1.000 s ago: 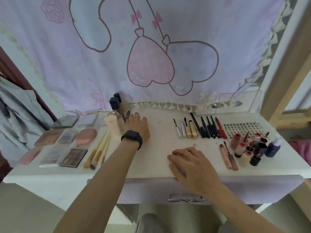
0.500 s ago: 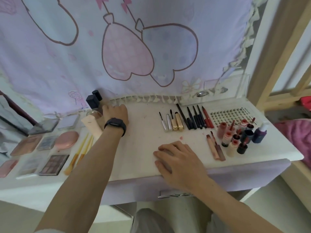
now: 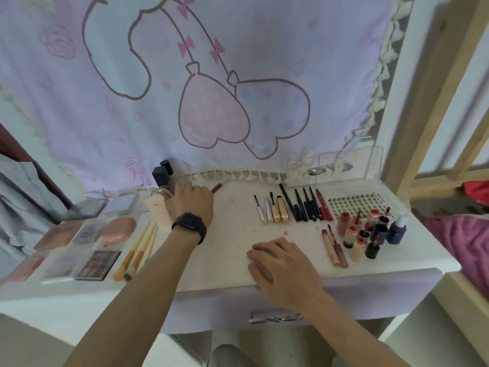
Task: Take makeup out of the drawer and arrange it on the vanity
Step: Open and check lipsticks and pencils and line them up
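Left hand (image 3: 194,201) curled round lip pencil (image 3: 217,187), tip poking out right of knuckles. I judge it light, stiff, thin, prone to roll; pinch mid-shaft. Right hand (image 3: 280,263) flat, fingers relaxed, on vanity (image 3: 232,229) edge.

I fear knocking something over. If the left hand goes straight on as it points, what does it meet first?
The left hand would probably meet the cloth fringe at the back; the dark bottles stand left of that line.
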